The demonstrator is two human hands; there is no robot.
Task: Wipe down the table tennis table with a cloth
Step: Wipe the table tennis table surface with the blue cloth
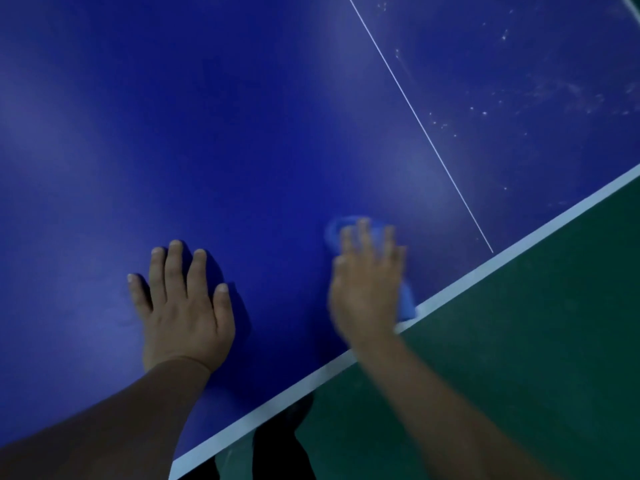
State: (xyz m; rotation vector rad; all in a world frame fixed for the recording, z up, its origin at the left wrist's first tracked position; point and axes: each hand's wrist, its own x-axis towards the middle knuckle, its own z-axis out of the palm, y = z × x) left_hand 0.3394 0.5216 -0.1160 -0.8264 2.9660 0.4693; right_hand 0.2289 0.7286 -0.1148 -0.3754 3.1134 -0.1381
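The blue table tennis table [242, 133] fills most of the view, its white edge line [485, 268] running diagonally from lower left to upper right. My right hand [367, 282] presses flat on a light blue cloth [337, 230] near that edge; the hand is blurred and the cloth shows only past the fingertips and beside the palm. My left hand [183, 306] lies flat on the bare table surface with fingers spread, holding nothing, to the left of the cloth.
A thin white centre line [415, 116] crosses the table toward the edge. White dusty smears [554, 95] mark the surface right of it. Green floor [536, 341] lies beyond the table edge, with dark legs or feet [284, 445] at the bottom.
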